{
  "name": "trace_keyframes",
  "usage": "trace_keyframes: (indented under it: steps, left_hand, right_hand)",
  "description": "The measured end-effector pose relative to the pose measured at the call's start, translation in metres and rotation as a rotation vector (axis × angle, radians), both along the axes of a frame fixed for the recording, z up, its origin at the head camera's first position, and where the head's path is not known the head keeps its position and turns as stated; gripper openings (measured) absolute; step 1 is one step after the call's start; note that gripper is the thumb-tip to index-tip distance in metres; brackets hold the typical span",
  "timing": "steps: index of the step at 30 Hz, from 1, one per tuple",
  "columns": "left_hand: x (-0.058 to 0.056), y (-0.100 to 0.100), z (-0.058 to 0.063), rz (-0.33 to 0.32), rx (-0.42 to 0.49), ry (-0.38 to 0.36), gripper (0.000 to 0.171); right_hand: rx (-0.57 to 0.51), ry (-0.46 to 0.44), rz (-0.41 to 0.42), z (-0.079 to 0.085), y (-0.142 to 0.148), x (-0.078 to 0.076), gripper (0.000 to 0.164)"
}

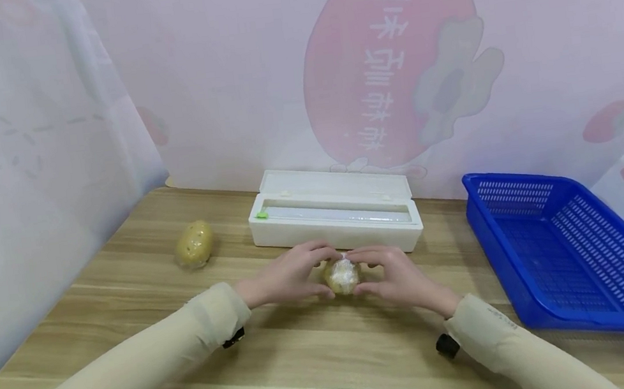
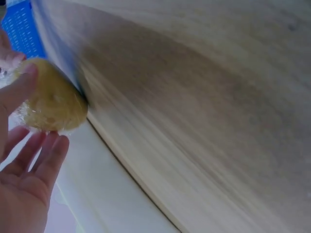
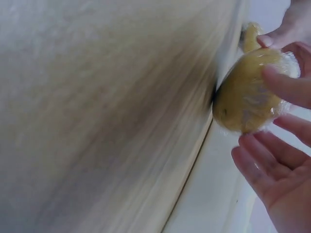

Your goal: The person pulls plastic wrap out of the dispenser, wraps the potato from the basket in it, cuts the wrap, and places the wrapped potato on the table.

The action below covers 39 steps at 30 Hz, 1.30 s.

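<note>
A potato (image 1: pixel 343 277) covered in clear cling film sits at the middle of the table, its film gathered and shiny on top. My left hand (image 1: pixel 292 274) holds its left side between thumb and fingers, while my right hand (image 1: pixel 399 277) holds the right side the same way. In the left wrist view, the thumb lies across the wrapped potato (image 2: pixel 56 102) with fingertips against its far side. Loose film edges stick out around the potato (image 3: pixel 243 94) in the right wrist view. Another film-wrapped potato (image 1: pixel 195 244) lies farther left.
Behind the hands stands a white cling film dispenser box (image 1: pixel 334 234), its lid (image 1: pixel 336 183) raised and a green slider (image 1: pixel 262 215) at the left end. A blue plastic basket (image 1: pixel 501 263) stands at the right. Printed curtains (image 1: pixel 218 83) hang behind the wooden table (image 1: pixel 286 377).
</note>
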<state>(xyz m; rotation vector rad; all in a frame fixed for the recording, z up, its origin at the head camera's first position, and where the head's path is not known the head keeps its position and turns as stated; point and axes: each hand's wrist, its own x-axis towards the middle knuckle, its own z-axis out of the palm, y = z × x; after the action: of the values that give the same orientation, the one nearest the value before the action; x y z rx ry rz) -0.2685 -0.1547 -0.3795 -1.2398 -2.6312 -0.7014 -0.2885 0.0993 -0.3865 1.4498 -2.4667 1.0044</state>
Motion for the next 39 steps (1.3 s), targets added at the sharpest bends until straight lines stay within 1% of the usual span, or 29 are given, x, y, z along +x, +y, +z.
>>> trace_keyframes:
  steps: [5, 7, 10, 13, 16, 19, 23, 25, 26, 27, 29, 30, 31, 33, 34, 36, 37, 39]
  left_hand:
    - [-0.002, -0.003, 0.001, -0.056, 0.116, -0.105, 0.05]
    - [-0.001, -0.004, 0.001, -0.061, 0.147, -0.151, 0.047]
    - [0.0, -0.005, 0.001, -0.046, 0.175, -0.237, 0.041]
    - [0.002, -0.005, 0.0, -0.005, 0.181, -0.314, 0.036]
    - [0.003, -0.004, 0.0, 0.032, 0.177, -0.357, 0.033]
    - [0.003, -0.003, -0.002, 0.05, 0.184, -0.389, 0.03]
    - [0.002, -0.001, -0.007, 0.036, 0.238, -0.503, 0.03]
    - [0.002, 0.0, -0.011, 0.038, 0.291, -0.582, 0.032]
    - [0.001, 0.002, -0.012, 0.047, 0.31, -0.603, 0.033]
    - [0.001, 0.003, -0.014, 0.067, 0.321, -0.598, 0.034]
    - [0.002, 0.005, -0.013, 0.108, 0.352, -0.579, 0.036]
    - [0.002, 0.007, -0.013, 0.128, 0.354, -0.548, 0.038]
    - [0.003, 0.008, -0.011, 0.15, 0.341, -0.501, 0.039]
    - [0.006, 0.01, -0.008, 0.175, 0.308, -0.417, 0.042]
    - [0.007, 0.01, -0.006, 0.174, 0.29, -0.39, 0.042]
    - [0.01, 0.01, -0.004, 0.174, 0.224, -0.331, 0.047]
    - [0.011, 0.009, -0.004, 0.175, 0.193, -0.318, 0.051]
    - [0.013, 0.009, -0.003, 0.165, 0.149, -0.319, 0.063]
  right_hand:
    - [-0.038, -0.223, 0.028, 0.001, 0.004, -0.002, 0.048]
    - [-0.046, -0.294, 0.031, 0.002, 0.006, -0.002, 0.046]
    - [-0.049, -0.393, 0.029, 0.003, 0.007, -0.001, 0.042]
    - [-0.047, -0.483, 0.022, 0.005, 0.008, 0.002, 0.038]
    - [-0.042, -0.549, 0.005, 0.008, 0.008, 0.005, 0.035]
    - [-0.035, -0.609, 0.004, 0.009, 0.007, 0.006, 0.033]
    - [-0.033, -0.689, 0.017, 0.005, 0.004, 0.005, 0.037]
    - [-0.049, -0.719, 0.009, 0.002, 0.002, 0.005, 0.037]
    - [-0.057, -0.718, -0.008, 0.0, 0.001, 0.004, 0.037]
    - [-0.066, -0.707, -0.025, -0.001, 0.0, 0.005, 0.037]
    - [-0.083, -0.654, -0.075, -0.003, 0.0, 0.004, 0.036]
    - [-0.09, -0.625, -0.101, -0.004, -0.001, 0.005, 0.035]
    - [-0.094, -0.59, -0.129, -0.004, -0.001, 0.005, 0.036]
    - [-0.121, -0.545, -0.153, -0.005, -0.001, 0.004, 0.037]
    - [-0.138, -0.533, -0.156, -0.005, -0.001, 0.004, 0.04]
    - [-0.177, -0.54, -0.14, -0.005, -0.002, 0.005, 0.039]
    - [-0.194, -0.54, -0.129, -0.005, -0.002, 0.005, 0.039]
    - [-0.214, -0.549, -0.113, -0.004, -0.001, 0.006, 0.039]
